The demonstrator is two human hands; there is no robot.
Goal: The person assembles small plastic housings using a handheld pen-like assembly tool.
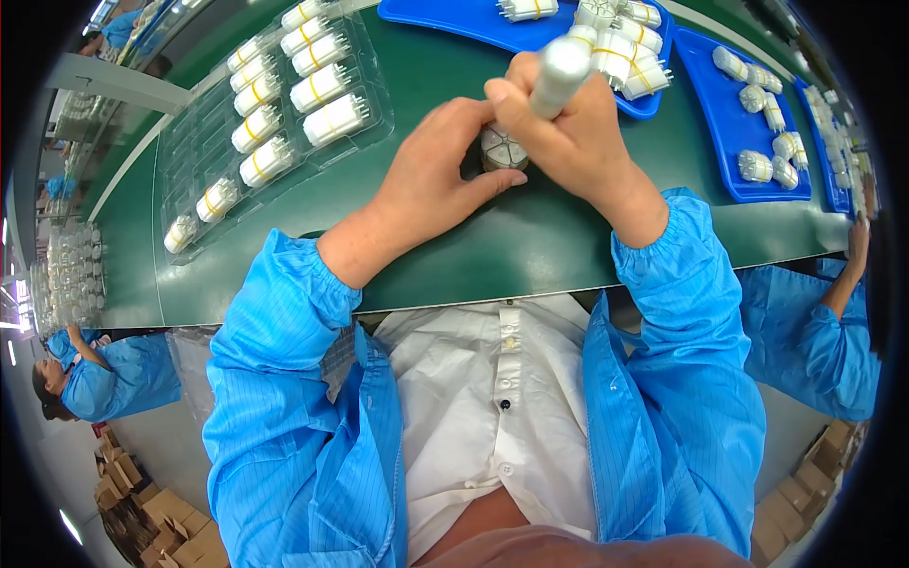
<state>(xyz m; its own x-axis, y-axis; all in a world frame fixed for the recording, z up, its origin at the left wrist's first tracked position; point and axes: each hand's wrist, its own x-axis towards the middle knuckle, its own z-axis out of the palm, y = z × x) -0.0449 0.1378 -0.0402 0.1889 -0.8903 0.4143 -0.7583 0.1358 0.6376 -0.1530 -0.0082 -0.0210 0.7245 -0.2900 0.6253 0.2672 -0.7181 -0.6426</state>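
Note:
Upright on the green bench [454,256] stands a short round part [502,150], its pale top divided into wedges. My left hand [437,156] holds it, thumb at the near side and fingers curled round the left. Just above and to the right, my right hand [578,133] is closed round a tool with a pale, rounded handle [561,76]. The handle points up toward me; the tool's working end is hidden below my fist, so I cannot tell whether it touches the part.
At left, a clear plastic tray [284,175] holds white cylinders with yellow bands and pins. A blue tray [454,21] at the far side carries a heap of them. Another blue tray [757,189] is at right. Co-workers in blue sit on both sides, by cardboard boxes [175,511].

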